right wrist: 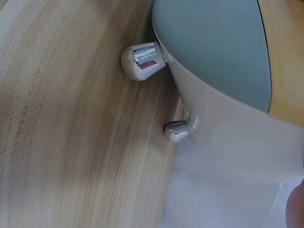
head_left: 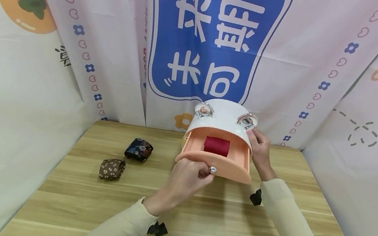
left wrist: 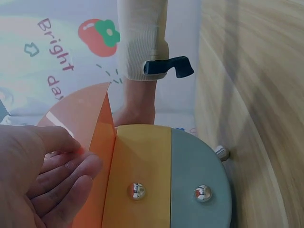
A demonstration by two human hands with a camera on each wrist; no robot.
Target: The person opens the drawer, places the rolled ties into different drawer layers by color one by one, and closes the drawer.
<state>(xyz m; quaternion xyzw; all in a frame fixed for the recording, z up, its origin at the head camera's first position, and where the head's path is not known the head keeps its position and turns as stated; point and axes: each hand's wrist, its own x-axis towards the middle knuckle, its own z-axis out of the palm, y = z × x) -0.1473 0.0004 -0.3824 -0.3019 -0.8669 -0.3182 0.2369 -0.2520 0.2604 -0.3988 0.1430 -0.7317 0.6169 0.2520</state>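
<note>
A small white drawer cabinet [head_left: 221,115] with two shiny silver rings on top stands on the table. Its peach top drawer [head_left: 197,157] is pulled out, and a rolled dark red cloth [head_left: 217,146] lies inside. My left hand [head_left: 187,176] pinches the silver knob [head_left: 213,170] at the middle of the drawer front. In the left wrist view the fingers hide that knob. My right hand [head_left: 261,150] grips the cabinet's right side, thumb by the right-hand ring [head_left: 247,121]. Below the peach drawer, the yellow drawer [left wrist: 137,161] and the grey-green drawer [left wrist: 197,166] are closed.
Left of the cabinet lie a dark floral rolled necktie [head_left: 139,150] and a brown floral one [head_left: 111,169] on the wooden table [head_left: 127,210]. Silver feet [right wrist: 142,61] hold the cabinet up. Printed cloth walls [head_left: 120,52] stand behind and at both sides.
</note>
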